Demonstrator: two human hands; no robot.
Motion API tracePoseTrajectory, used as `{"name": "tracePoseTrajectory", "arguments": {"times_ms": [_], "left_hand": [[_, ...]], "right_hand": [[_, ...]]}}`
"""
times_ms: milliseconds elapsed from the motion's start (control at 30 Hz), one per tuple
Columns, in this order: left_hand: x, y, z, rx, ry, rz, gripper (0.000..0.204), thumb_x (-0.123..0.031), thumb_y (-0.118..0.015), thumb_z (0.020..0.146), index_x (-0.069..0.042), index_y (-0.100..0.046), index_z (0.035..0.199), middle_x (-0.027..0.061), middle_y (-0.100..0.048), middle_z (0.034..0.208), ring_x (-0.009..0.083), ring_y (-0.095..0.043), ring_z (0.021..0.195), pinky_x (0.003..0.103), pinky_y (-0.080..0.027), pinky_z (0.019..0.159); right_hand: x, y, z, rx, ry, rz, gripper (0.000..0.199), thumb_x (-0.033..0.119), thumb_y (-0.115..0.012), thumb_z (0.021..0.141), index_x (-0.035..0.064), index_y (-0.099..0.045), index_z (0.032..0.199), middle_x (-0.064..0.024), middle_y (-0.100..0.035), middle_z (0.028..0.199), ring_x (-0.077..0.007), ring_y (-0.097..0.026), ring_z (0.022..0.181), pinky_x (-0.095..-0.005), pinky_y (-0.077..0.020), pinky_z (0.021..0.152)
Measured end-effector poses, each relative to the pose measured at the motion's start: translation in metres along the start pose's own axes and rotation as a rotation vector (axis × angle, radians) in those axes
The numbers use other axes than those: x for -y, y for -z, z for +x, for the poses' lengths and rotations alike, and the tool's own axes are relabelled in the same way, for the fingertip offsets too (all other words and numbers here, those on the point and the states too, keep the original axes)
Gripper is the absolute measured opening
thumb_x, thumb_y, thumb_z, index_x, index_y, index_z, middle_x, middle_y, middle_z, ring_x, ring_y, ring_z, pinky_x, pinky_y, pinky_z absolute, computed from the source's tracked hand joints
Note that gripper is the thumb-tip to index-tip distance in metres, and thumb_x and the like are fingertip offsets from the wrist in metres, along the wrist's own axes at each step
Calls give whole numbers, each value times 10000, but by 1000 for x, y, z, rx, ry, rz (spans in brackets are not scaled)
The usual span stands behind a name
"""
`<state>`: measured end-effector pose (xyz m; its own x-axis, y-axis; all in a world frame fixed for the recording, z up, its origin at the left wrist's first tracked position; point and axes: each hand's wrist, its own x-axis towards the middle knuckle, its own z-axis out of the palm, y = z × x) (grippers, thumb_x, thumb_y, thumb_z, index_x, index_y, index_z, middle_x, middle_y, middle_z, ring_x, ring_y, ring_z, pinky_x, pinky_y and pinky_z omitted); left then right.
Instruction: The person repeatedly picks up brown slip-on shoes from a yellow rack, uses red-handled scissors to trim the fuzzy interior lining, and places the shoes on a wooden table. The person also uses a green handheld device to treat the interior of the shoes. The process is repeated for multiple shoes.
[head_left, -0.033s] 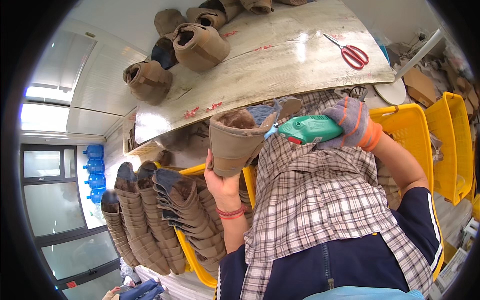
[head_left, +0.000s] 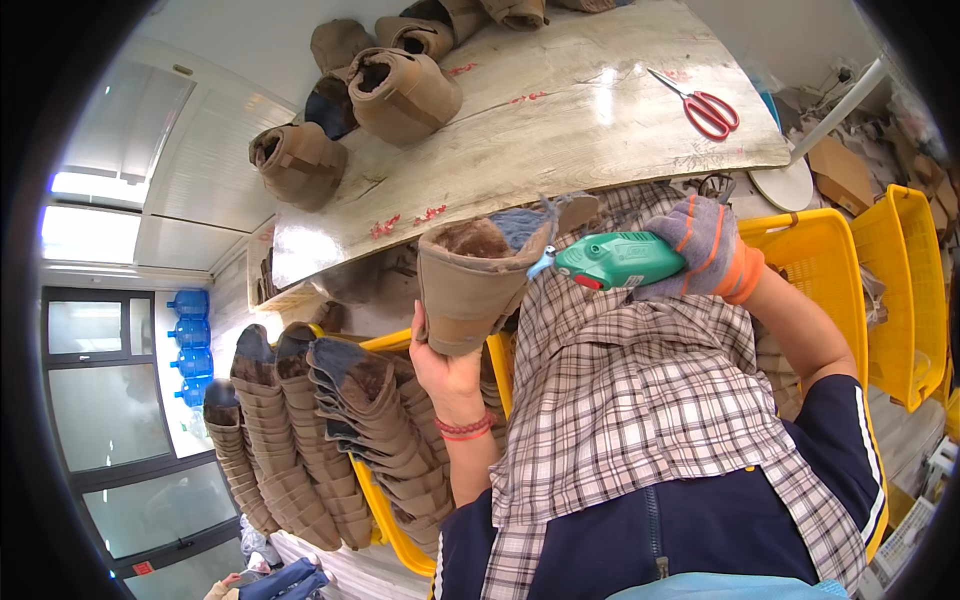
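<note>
My bare left hand [head_left: 447, 375], with red bracelets at the wrist, grips a brown boot upper [head_left: 465, 300] from below and its left side. The upper has a fluffy brown lining and a blue fabric part at its top edge. In a grey and orange glove, my right hand [head_left: 705, 250] is wrapped round a green handheld electric cutter [head_left: 625, 260] with a red button. The cutter's small tip is at the right rim of the upper, by the blue fabric; whether it touches cannot be made out. Loose blue threads hang near that rim.
A wooden-topped table [head_left: 560, 130] bears several brown boot uppers [head_left: 405, 95] and red-handled scissors [head_left: 708, 112]. Stacked uppers [head_left: 370, 400] fill the lower left, around a yellow basket [head_left: 385, 520]. More yellow baskets [head_left: 895, 300] stand at the right. A person's legs [head_left: 285, 580] show at the lower left.
</note>
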<state>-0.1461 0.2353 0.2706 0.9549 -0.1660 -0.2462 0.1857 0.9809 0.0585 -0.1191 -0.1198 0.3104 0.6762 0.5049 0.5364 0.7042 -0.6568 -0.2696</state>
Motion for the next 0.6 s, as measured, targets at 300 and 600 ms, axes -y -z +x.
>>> {"name": "tracePoseTrajectory", "arguments": {"times_ms": [300, 600], "left_hand": [[22, -17, -16, 270, -256, 136, 449, -221, -464, 986, -54, -402, 1398, 122, -403, 1455, 302, -378, 1337, 546, -243, 1123], [36, -17, -16, 304, -473, 514, 511, -124, -559, 934, -67, -378, 1408, 99, -453, 1404, 287, -430, 1290, 524, -321, 1092]], "right_hand": [[19, -4, 16, -70, -53, 108, 538, 482, -842, 579, 66, -654, 866, -101, -601, 670, -301, -594, 627, -378, -484, 606], [34, -4, 33, 16, -151, 190, 538, 467, -848, 584, 55, -659, 873, -124, -625, 698, -324, -613, 649, -389, -501, 614]]}}
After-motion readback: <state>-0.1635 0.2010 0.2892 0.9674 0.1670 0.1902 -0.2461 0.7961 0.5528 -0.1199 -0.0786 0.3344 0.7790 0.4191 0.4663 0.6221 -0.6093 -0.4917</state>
